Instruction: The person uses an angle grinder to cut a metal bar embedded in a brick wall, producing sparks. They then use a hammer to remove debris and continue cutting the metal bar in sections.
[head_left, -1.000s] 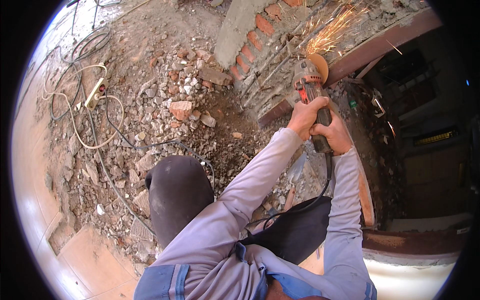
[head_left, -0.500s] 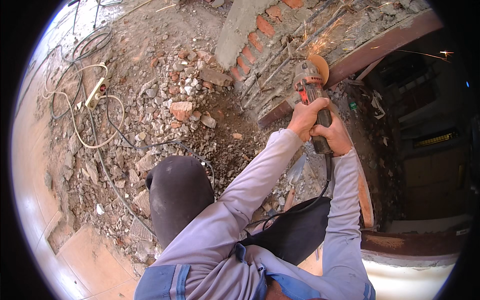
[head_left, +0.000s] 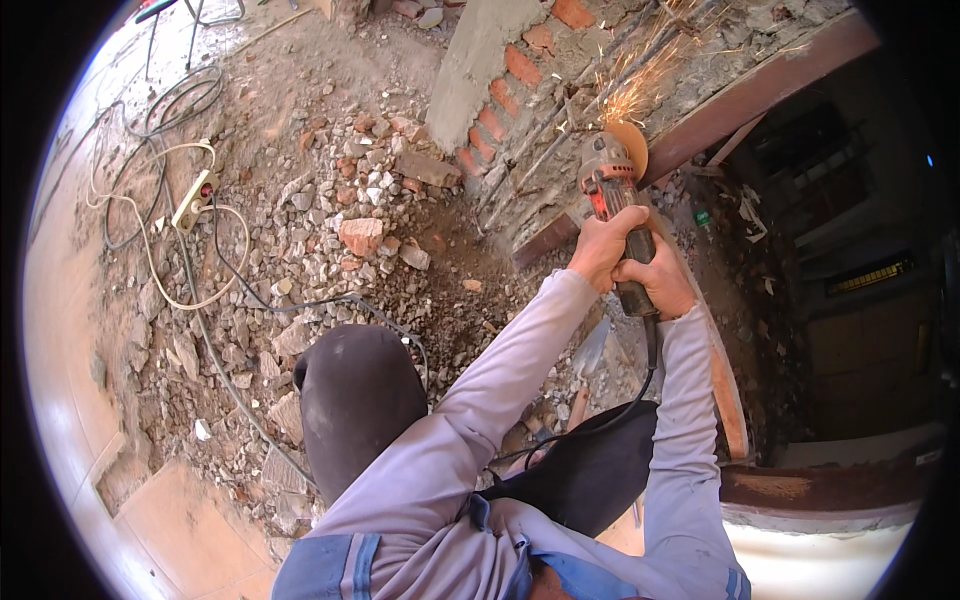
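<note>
Both my hands grip an angle grinder (head_left: 612,182) with a red and dark body. My left hand (head_left: 603,247) is wrapped round its middle, and my right hand (head_left: 662,279) holds the rear of the handle. The thin orange-brown disc (head_left: 629,150) meets or nearly meets a steel bar (head_left: 612,88) in the broken wall; the exact contact point is hidden by glare. Sparks (head_left: 628,100) spray up and to the right from there. A black cord (head_left: 652,350) leaves the grinder's tail and runs down past my knee.
Broken concrete and brick rubble (head_left: 300,240) covers the ground at left. A white power strip (head_left: 194,200) lies on it with looped cables (head_left: 185,100). Exposed bricks (head_left: 521,66) edge the broken wall. A brown frame beam (head_left: 760,82) borders a dark opening at right.
The grinder and both hands have shifted slightly left and down in the picture, along with a small view shift. The spark spray has become thicker and brighter.
</note>
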